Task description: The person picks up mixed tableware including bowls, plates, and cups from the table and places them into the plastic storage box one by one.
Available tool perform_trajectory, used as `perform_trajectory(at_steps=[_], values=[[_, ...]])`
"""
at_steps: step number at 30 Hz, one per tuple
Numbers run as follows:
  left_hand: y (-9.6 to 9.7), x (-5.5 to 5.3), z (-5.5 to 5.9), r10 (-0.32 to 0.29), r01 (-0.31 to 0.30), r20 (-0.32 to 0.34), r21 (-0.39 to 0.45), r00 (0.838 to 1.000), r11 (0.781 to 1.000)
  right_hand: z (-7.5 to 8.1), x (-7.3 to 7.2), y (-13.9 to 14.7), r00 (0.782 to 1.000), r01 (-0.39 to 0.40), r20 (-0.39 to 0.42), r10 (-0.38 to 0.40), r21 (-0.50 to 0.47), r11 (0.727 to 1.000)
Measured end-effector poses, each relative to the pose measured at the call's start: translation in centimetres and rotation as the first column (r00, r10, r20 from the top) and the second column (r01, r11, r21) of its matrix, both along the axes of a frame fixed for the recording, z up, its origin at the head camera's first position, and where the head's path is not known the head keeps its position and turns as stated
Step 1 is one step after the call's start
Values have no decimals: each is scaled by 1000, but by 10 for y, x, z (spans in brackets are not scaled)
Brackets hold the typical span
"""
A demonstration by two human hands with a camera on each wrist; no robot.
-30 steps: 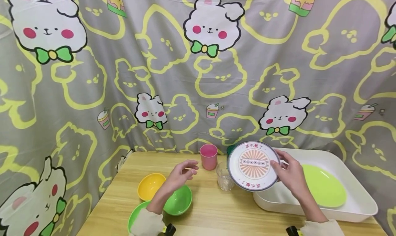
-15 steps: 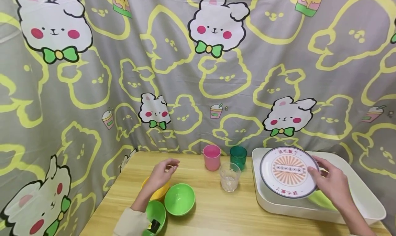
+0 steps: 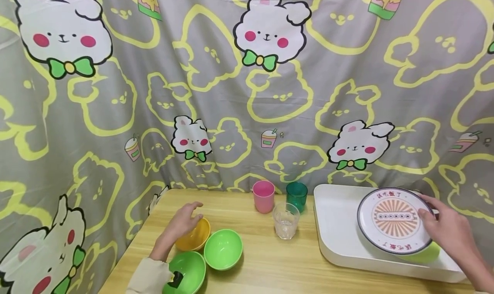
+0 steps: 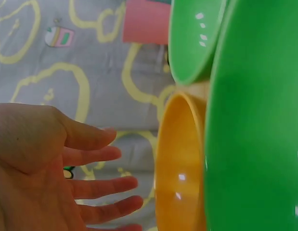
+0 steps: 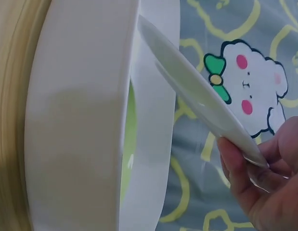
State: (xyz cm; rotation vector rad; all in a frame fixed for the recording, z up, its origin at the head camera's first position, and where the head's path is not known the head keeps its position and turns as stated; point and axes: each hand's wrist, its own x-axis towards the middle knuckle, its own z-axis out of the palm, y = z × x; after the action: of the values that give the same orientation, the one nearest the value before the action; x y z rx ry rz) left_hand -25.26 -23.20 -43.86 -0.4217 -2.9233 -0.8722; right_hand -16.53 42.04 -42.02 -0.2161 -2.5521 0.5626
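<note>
My right hand [image 3: 449,225] pinches the right rim of a white plate [image 3: 395,221] with a dark blue edge and an orange sunburst print. In the right wrist view the plate [image 5: 201,96] is tilted above the white tray [image 5: 76,120], its far edge dipping toward the opening. A lime-green plate [image 3: 424,254] lies inside the tray, partly covered by the held one. Above the yellow bowl [image 3: 197,236] hovers my left hand [image 3: 181,223]; its fingers are spread and hold nothing in the left wrist view. Two green bowls [image 3: 224,249] stand beside the yellow one.
A pink cup [image 3: 264,196], a teal cup [image 3: 296,196] and a clear glass [image 3: 286,221] stand together at the middle back of the wooden table [image 3: 266,264]. A patterned curtain [image 3: 231,92] hangs behind and at the left.
The plate has moved right in my right hand, from beside the cups to over the tray. My left hand has moved left and down, over the yellow bowl.
</note>
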Motion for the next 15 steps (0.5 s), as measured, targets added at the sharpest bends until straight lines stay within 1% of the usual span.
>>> perform_trajectory(at_steps=[5, 10, 13, 15], values=[[-10, -2, -4, -8, 10, 49, -40, 999, 999, 0, -1, 11, 1000, 21, 15, -22, 39, 999], [-17, -3, -8, -28, 35, 99, -72, 995, 997, -2, 0, 21, 995, 47, 89, -50, 39, 998], [-21, -3, -10, -14, 26, 129, -92, 992, 995, -7, -1, 29, 991, 52, 121, -55, 32, 998], [-25, -3, -12, 17, 0, 175, -92, 984, 996, -12, -2, 35, 990, 53, 128, -57, 36, 998]])
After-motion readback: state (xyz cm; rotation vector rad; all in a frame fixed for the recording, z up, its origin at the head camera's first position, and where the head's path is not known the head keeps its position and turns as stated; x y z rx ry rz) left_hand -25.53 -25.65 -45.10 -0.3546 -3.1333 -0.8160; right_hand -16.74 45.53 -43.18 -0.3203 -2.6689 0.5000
